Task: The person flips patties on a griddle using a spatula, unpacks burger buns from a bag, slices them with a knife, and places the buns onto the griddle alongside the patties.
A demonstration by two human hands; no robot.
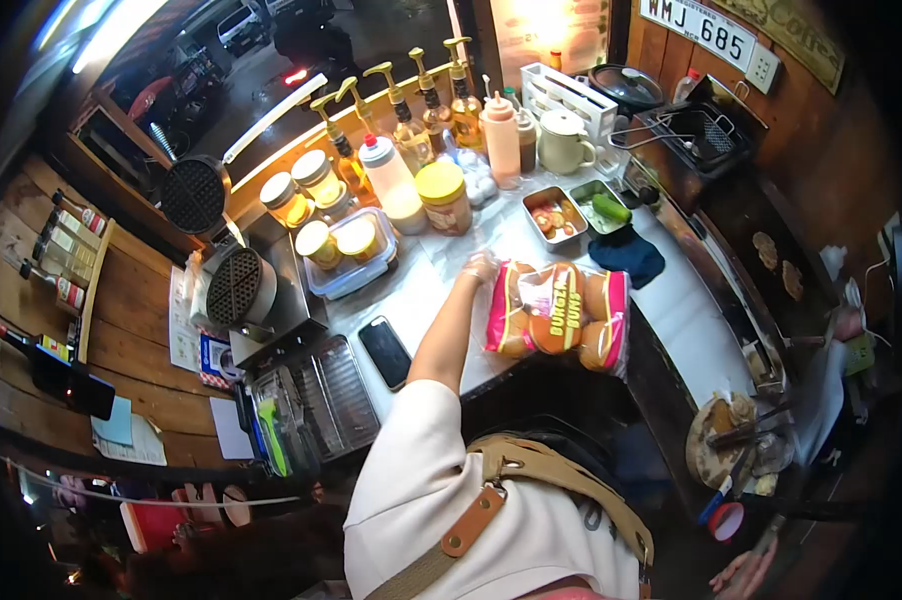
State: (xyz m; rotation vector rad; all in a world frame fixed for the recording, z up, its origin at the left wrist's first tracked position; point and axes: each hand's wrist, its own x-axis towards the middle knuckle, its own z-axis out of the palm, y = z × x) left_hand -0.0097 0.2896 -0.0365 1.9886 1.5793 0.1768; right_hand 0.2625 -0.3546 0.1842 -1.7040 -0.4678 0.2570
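In the wood-walled stall [146,345], the left hand [479,268] clamps the burger bun bag [555,312] by the white countertop [426,290]; the right hand [743,574] is well apart, near right, grip unclear

White T-shirt [411,480], short-sleeved; tan apron strap [571,464] (brown leather patch [472,522], rather smart), metal clip [512,464].

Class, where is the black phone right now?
In the head view, the phone lies on the white counter, left of the person's left forearm and beside the wire rack.
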